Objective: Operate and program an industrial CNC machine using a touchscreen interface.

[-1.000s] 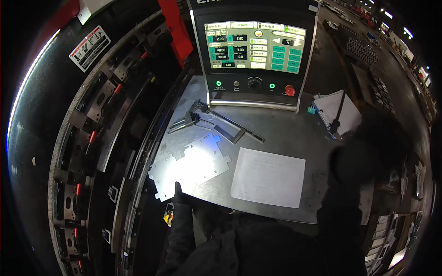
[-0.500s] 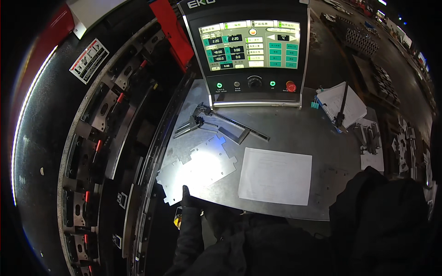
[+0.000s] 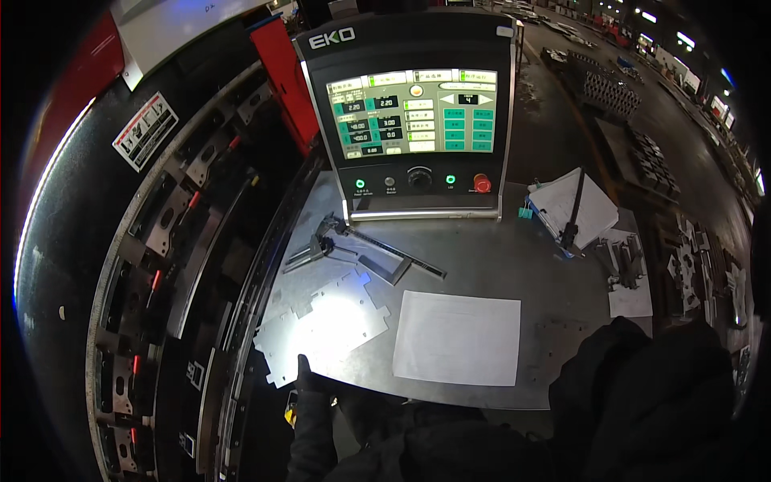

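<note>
A flat, silver sheet-metal plate [image 3: 325,325], notched and tabbed along its edges, its middle glaring white, lies at the near left corner of the grey metal table [image 3: 482,257]. Lettering marks the black control console [image 3: 418,210] and its lit rectangular screen [image 3: 409,112]. The dark-gloved left hand [image 3: 307,379] has its thumb at the plate's near edge; its other fingers are hidden, so its grip cannot be told.

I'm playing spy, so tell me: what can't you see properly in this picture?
All in the head view:
Left hand: only the thumb stands out; dark shadow swallows the other fingers.
Right hand: can't be picked out from the dark right sleeve.
Metal sheet: its middle is washed out by bright glare.
White paper: its marks are too faint to read.
</note>
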{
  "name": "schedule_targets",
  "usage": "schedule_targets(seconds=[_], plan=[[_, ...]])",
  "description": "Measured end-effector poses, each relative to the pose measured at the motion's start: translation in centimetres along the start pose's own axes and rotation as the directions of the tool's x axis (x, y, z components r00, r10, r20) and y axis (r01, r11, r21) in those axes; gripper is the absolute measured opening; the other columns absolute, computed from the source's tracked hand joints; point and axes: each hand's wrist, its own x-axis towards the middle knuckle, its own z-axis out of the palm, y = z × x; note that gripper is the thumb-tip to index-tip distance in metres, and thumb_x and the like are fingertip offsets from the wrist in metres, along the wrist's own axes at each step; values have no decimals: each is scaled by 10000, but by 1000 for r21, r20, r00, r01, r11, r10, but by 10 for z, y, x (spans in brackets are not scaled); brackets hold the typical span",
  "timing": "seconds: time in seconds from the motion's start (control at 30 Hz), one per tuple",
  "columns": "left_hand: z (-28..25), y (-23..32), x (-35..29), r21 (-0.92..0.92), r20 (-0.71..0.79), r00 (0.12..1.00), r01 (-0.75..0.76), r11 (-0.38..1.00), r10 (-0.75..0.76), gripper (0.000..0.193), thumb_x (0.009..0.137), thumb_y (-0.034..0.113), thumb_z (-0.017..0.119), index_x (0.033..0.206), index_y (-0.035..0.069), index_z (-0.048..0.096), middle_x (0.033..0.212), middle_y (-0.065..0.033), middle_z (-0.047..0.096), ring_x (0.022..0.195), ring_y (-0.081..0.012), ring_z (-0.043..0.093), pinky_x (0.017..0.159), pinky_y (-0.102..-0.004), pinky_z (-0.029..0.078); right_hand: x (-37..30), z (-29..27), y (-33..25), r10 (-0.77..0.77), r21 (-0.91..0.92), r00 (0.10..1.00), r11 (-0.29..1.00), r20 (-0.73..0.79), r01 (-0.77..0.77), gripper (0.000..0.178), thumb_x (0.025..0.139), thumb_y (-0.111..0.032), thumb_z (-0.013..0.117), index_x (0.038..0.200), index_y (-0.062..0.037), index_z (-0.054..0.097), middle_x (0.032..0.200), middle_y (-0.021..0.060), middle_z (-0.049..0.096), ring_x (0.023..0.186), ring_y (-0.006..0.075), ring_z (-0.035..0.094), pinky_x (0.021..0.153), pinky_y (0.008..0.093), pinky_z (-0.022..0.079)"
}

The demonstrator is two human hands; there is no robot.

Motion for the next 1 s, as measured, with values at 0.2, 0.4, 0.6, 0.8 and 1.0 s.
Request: schedule_targets(seconds=[0.2, 0.4, 0.6, 0.8, 1.0], plan=[[-6, -7, 6, -109, 68, 998, 15, 994, -8, 673, 898, 504, 404, 1370, 33, 318, 1303, -214, 454, 1152, -366, 487, 966, -447, 405, 19, 33, 4, -41, 232, 997, 971, -59, 54, 138, 849, -194, 484, 877, -98, 579, 822, 65, 564, 645, 194, 477, 614, 369, 424], [14, -2, 0, -172, 43, 998, 62, 983, -55, 701, 894, 524, 395, 1383, 33, 288, 1327, -219, 426, 1179, -382, 455, 989, -462, 379, 31, 57, 9, -109, 439, 991, 888, -82, 134, 151, 854, -179, 484, 913, -85, 586, 828, 67, 573, 643, 188, 485, 615, 350, 429], [-15, -1, 13, 3, 160, 986, 52, 999, -51, 711, 896, 523, 397, 1392, 31, 263, 1349, -203, 405, 1185, -375, 450, 992, -454, 379, 38, 78, 11, -167, 654, 972, 718, -167, 236, 170, 859, -164, 484, 949, -72, 594, 835, 68, 582, 641, 181, 492, 616, 331, 433], [-48, -22, -7, 79, 97, 995, -9, 997, 1, 710, 894, 515, 414, 1391, 31, 261, 1358, -195, 396, 1190, -344, 454, 987, -424, 392, 44, 104, 17, -170, 812, 961, 513, -220, 277, 191, 864, -150, 483, 984, -59, 601, 841, 70, 590, 639, 175, 500, 617, 311, 438], [8, -14, 27, 91, -20, 997, 70, 993, -68, 633, 907, 480, 412, 1350, 33, 343, 1294, -187, 467, 1137, -314, 507, 965, -384, 418, 65, 116, -15, -184, 934, 972, 299, -144, 195, 216, 869, -135, 483, 1020, -46, 609, 847, 71, 599, 637, 168, 508, 618, 292, 442]])
